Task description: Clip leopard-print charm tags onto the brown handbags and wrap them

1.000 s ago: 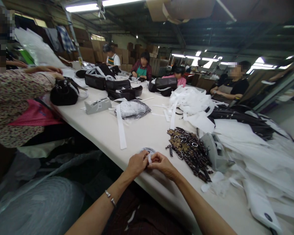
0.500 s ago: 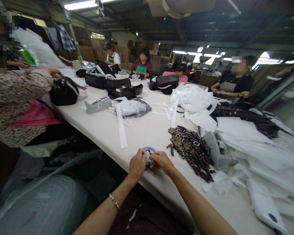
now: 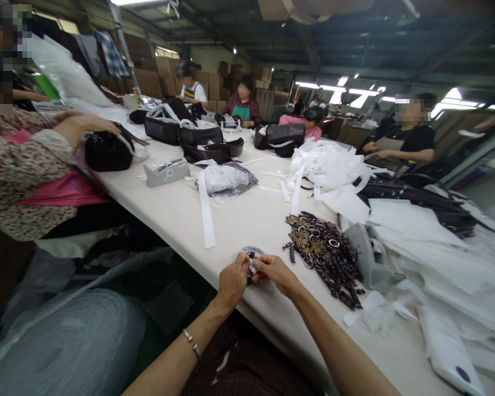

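At the near edge of the table, a small round coiled bundle (image 3: 252, 250), dark with a pale grey rim, lies between my two hands. White material shows at its middle. My left hand (image 3: 234, 275) is closed on the bundle's left side, thumb and fingers pinched together. From the right, my right hand (image 3: 274, 270) pinches the white piece at the middle. My fingertips almost meet and hide part of the bundle, so its exact kind is unclear. Right of my hands lies a pile of dark beaded charms (image 3: 322, 250) with metal rings.
A grey tape dispenser (image 3: 369, 258) stands beyond the charms, another tape dispenser (image 3: 167, 173) at the far left. White strips (image 3: 206, 212), white sheets (image 3: 429, 231) and black bags (image 3: 202, 137) lie about the table. Co-workers sit around it; a bubble-wrap roll (image 3: 78, 341) is below left.
My fingers have shifted slightly at the bundle, and less of the white piece shows now. At left, a co-worker's arm has moved further over a black bag. The view has shifted a little.
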{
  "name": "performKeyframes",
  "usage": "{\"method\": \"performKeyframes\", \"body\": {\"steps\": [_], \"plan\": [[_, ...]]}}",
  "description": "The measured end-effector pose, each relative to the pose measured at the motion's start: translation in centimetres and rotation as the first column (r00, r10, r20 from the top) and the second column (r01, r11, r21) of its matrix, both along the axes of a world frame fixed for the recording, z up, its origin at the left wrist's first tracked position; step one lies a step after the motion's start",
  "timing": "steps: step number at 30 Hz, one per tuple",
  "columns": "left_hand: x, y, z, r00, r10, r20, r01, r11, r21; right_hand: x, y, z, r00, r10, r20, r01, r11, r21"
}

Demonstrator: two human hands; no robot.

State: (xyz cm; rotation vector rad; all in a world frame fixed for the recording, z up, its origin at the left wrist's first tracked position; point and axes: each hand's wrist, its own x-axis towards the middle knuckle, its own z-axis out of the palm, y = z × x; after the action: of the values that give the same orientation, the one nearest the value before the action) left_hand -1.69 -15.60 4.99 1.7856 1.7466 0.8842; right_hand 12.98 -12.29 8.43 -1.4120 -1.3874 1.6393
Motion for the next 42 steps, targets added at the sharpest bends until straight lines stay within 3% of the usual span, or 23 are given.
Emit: {"method": "performKeyframes", "body": {"steps": [7, 11, 16, 19, 22, 28, 33, 36, 40, 42], "plan": [[0.0, -0.4, 0.3, 0.998, -0.05, 0.043, 0.049, 0.999, 0.014, -0.6, -0.6, -0.7, 0.995, -0.1, 0.017, 0.097, 0.985, 0.14], [0.1, -0.3, 0.4, 0.998, -0.053, 0.04, 0.053, 0.999, 0.015, -0.6, -0.2, -0.1, 0.999, -0.039, 0.037, 0.034, 0.991, 0.131], [0.1, -0.3, -0.3, 0.998, -0.052, 0.04, 0.049, 0.997, 0.064, -1.1, 0.9, 0.7, 0.985, 0.027, 0.17, -0.065, 0.973, 0.221], [0.0, -0.1, -1.0, 0.997, -0.056, 0.055, 0.05, 0.994, 0.101, -1.0, 1.7, 0.8, 0.962, 0.066, 0.266, -0.143, 0.949, 0.28], [-0.2, 0.1, -1.6, 0.992, -0.096, 0.083, 0.084, 0.988, 0.133, -0.9, 2.0, 0.7, 0.941, 0.028, 0.338, -0.173, 0.896, 0.409], [-1.4, 0.0, -1.4, 0.962, -0.257, 0.092, 0.233, 0.949, 0.212, -3.0, 1.4, 0.1, 0.932, -0.154, 0.327, -0.082, 0.791, 0.606], [-2.6, 0.0, 0.1, 0.969, -0.222, -0.106, 0.244, 0.92, 0.307, -4.0, 1.6, 0.7, 0.959, -0.204, 0.197, 0.054, 0.813, 0.579], [-2.8, 0.2, 1.1, 0.945, -0.195, -0.262, 0.299, 0.842, 0.45, -3.9, 1.6, 1.9, 0.959, -0.207, 0.193, 0.067, 0.829, 0.555], [-2.4, 0.2, 2.0, 0.92, -0.192, -0.342, 0.38, 0.654, 0.654, -4.2, 1.1, 3.4, 0.96, -0.253, 0.121, 0.142, 0.811, 0.567], [-1.9, 0.0, 2.2, 0.907, -0.229, -0.353, 0.415, 0.623, 0.663, -4.3, 1.0, 3.7, 0.952, -0.301, 0.057, 0.213, 0.785, 0.582]]}}
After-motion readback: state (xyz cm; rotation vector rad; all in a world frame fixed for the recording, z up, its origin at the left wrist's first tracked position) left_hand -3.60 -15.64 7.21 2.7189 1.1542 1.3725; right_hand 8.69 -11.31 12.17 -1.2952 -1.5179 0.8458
